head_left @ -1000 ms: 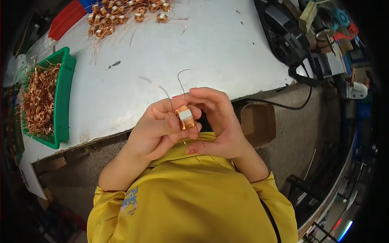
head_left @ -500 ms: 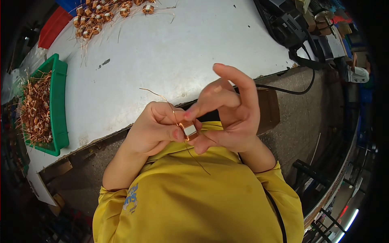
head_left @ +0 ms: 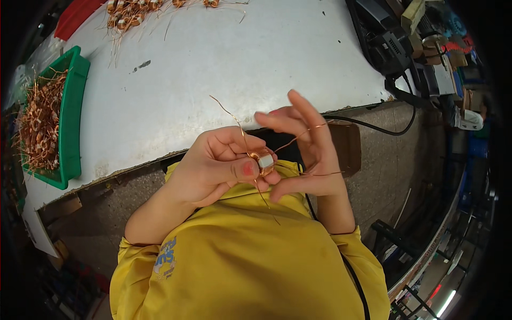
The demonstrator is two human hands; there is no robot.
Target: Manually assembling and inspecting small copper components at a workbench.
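Observation:
Between the thumb and fingers of my left hand [head_left: 221,165] is a small copper wire coil [head_left: 265,161] with a white block at its middle. Long copper wire ends stick out from it on several sides: one upward, one down over my yellow shirt, two to the right. My right hand [head_left: 314,152] is beside the coil, its thumb and fingers spread apart. The two right-hand wire ends pass by its fingers and palm, and I cannot tell whether they touch. Both hands are just in front of the table's near edge.
A green bin [head_left: 74,117] full of copper coils stands at the left of the white table [head_left: 176,80]. More coils [head_left: 128,13] lie in a pile at the far left, by a red bin [head_left: 77,16]. A black device [head_left: 389,50] with a cable sits at the far right.
My right fingers have come away from the coil and spread, baring two wire ends on the right. My left hand, still holding the coil, appears slightly farther right. The view has shifted.

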